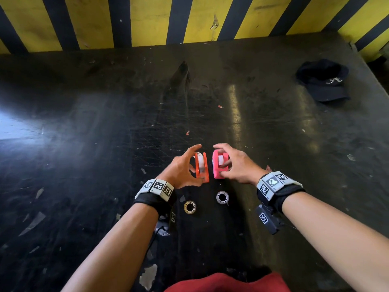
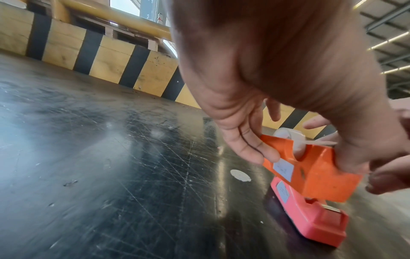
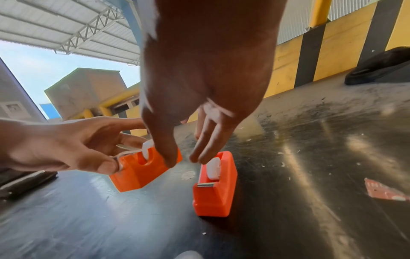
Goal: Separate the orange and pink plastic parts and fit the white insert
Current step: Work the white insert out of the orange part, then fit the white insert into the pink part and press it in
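Observation:
My left hand (image 1: 200, 163) pinches the orange plastic part (image 1: 205, 175) between thumb and fingers and holds it tilted just off the table, with a white insert (image 2: 288, 136) sitting in its slot. The pink plastic part (image 1: 216, 171) stands apart on the table beside it, a white insert (image 3: 214, 169) in its own slot. My right hand (image 3: 184, 161) hovers over the pink part (image 3: 213, 192) with straight fingers. Its fingertips (image 3: 199, 159) touch the top by the insert, and the thumb hangs in the gap between the two parts.
Two tape rolls (image 1: 190, 206) (image 1: 222, 197) lie flat on the dark scratched table (image 1: 105, 144), just in front of my hands. A dark cap (image 1: 324, 81) rests at the far right. A yellow-and-black striped wall (image 1: 147, 22) borders the far edge.

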